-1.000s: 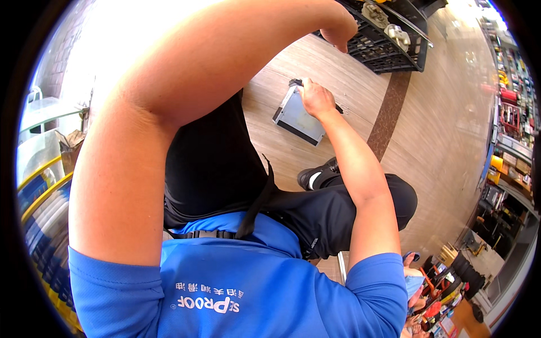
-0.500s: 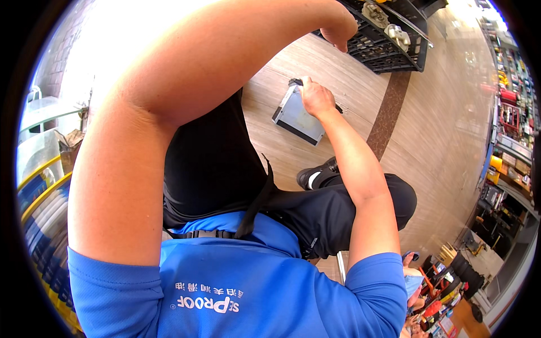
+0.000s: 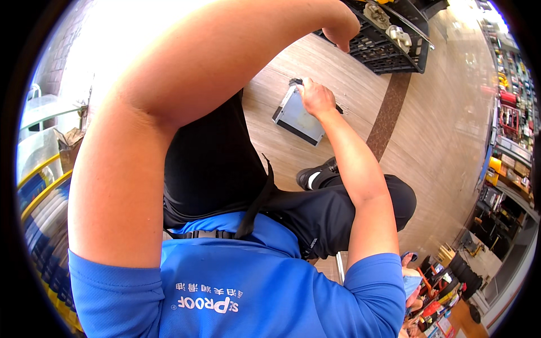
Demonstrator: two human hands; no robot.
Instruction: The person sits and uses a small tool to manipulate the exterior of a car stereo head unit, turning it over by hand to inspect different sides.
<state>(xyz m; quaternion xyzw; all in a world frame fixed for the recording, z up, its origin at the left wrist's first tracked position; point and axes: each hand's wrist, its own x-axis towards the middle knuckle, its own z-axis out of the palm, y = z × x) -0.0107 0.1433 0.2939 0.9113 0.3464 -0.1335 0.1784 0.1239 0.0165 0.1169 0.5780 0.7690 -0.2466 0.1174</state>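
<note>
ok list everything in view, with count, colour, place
metal box: one, grey-black, on floor
crate: one, black, top
crate pieces: at least two, off-white, at crate
floor: one, light brown, underneath
rails: two, yellow, left
shelf goods: too many to count, mixed colours, right
other person: at least one, light-blue clothing, lower right
shoe: one, black, centre
shirt: one, blue, bottom
trousers: one pair, black, centre
left hand: one, bare, by crate
right hand: one, bare, on metal box
</note>
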